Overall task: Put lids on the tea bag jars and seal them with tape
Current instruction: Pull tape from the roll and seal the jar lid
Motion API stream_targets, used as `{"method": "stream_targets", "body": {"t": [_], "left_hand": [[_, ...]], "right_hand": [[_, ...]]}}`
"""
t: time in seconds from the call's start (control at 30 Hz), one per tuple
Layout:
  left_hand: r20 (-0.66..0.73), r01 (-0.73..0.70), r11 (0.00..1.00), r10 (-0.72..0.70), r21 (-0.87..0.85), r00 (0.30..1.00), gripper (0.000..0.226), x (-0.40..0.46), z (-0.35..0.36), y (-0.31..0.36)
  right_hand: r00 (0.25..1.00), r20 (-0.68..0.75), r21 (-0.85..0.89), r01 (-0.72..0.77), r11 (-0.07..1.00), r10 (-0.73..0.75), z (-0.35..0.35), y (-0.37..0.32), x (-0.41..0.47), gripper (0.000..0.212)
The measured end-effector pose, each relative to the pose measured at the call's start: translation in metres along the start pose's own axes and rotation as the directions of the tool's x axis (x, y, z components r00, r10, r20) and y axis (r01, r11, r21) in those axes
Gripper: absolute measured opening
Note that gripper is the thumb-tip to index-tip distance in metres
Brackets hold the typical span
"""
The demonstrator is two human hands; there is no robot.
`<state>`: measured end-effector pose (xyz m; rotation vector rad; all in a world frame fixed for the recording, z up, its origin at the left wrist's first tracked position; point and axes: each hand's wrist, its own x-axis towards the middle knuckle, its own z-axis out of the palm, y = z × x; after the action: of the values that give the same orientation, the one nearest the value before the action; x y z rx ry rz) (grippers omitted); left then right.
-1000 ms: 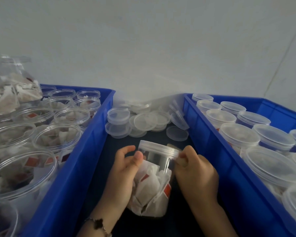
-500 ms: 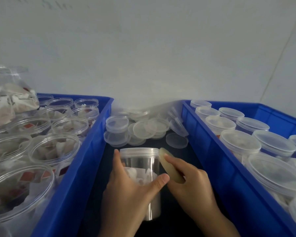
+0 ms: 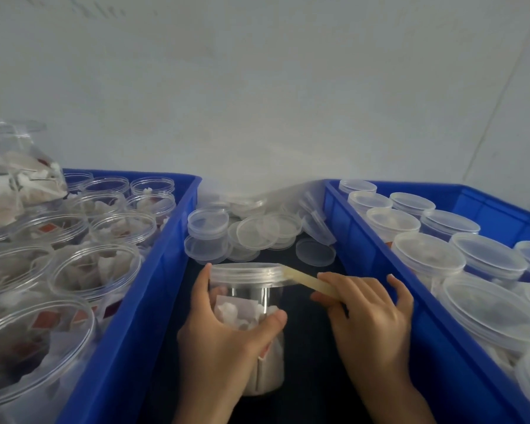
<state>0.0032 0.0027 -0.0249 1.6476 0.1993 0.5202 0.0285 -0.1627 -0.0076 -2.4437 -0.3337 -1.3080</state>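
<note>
**Taping the lid seam**

Left hand wraps the jar, upright on the dark strip between two blue bins. Right hand pinches tape stuck at the lid rim. Sealing step under way; next likely needs turning the jar to wrap tape round.

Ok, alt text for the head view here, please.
The left hand grips a lidded tea bag jar while the right hand pulls a tape strip from its lid rim. Blue bins flank them: open jars left, lidded jars right, loose lids behind.
</note>
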Motion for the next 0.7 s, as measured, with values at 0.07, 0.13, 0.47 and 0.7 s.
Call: {"method": "stream_targets", "body": {"t": [0.07, 0.13, 0.47, 0.7], "left_hand": [[0.017, -0.001, 1.000, 0.001, -0.003, 1.000, 0.114, 0.000, 0.001, 0.000], [0.043, 0.000, 1.000, 0.001, -0.013, 0.999, 0.112, -0.002, 0.003, 0.000], [0.194, 0.020, 0.993, 0.004, -0.117, 0.981, 0.086, -0.005, 0.001, 0.017], [0.379, 0.057, 0.964, 0.047, -0.260, 0.924, 0.093, -0.007, -0.003, 0.024]], "right_hand": [[1.000, 0.001, -0.018, -0.004, 1.000, 0.004, 0.003, 0.001, -0.001, 0.033], [1.000, -0.008, -0.035, -0.023, 0.999, 0.023, 0.004, 0.003, -0.002, 0.036], [0.992, -0.128, -0.042, -0.015, 0.999, 0.009, 0.007, 0.009, -0.003, 0.019], [0.986, -0.166, 0.081, 0.018, 0.997, -0.004, 0.011, 0.008, 0.002, 0.018]]}}
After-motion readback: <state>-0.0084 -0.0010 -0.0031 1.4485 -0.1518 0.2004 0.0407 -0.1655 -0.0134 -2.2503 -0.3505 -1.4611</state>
